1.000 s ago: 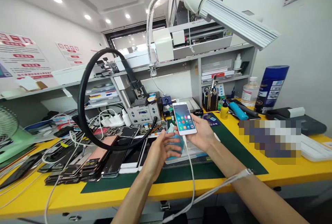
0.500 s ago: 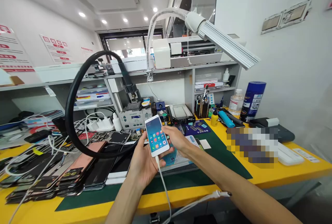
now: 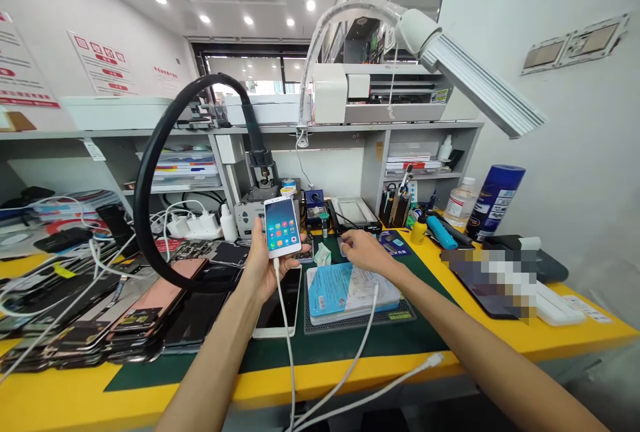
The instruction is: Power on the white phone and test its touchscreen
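Note:
In my left hand point(image 3: 264, 265) rests a white smartphone point(image 3: 283, 227), its lit screen showing app icons. A white charging cable point(image 3: 283, 305) is plugged into the phone's lower edge and hangs down past the table edge. My right hand point(image 3: 369, 251) is apart from the phone, stretched over the back of the green mat point(image 3: 425, 332) with its fingers curled downward. Whatever lies at its fingertips is too hidden to name. Just below that hand lies a blue-and-white packet point(image 3: 330, 293) on a dark perforated pad. A crumpled pale tissue point(image 3: 323, 255) is beside it.
Stacks of phone parts point(image 3: 145, 319) fill the left side, under a looping black hose point(image 3: 145, 172). Another white-framed phone point(image 3: 277, 315) lies below my left hand. On the right stand a blue spray can point(image 3: 495, 202), a clear bottle point(image 3: 459, 202) and a small yellow bottle point(image 3: 419, 230).
My right hand has let go of the phone's side and moved right, over the mat. My left hand has carried the phone slightly left and up. The view has shifted a little.

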Available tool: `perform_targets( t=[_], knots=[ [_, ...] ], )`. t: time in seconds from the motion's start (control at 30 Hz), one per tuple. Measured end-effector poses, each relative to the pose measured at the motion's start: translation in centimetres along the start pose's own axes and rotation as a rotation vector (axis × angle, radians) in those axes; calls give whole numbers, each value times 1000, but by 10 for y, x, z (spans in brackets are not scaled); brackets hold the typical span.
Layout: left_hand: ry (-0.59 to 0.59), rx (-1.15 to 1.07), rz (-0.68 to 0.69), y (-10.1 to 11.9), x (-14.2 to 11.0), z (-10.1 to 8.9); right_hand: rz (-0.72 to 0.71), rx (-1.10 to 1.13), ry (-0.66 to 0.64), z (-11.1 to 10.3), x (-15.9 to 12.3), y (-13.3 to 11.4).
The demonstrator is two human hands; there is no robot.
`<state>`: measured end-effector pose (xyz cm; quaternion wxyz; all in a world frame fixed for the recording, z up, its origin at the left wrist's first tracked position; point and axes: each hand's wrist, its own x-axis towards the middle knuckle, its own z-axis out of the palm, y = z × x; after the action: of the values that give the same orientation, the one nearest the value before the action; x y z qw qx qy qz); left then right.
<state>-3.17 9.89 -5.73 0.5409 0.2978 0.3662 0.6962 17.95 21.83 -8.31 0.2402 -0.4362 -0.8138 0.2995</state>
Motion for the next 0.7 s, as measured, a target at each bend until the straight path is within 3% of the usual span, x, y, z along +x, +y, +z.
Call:
perform_targets(
  t=[0.4, 0.7],
  knots=[
    [67, 53, 103, -16, -7, -13, -121, -263, 131, 23, 76, -23],
    [49, 25, 47, -22, -4, -14, -84, -291, 203, 30, 88, -11]
  ],
)
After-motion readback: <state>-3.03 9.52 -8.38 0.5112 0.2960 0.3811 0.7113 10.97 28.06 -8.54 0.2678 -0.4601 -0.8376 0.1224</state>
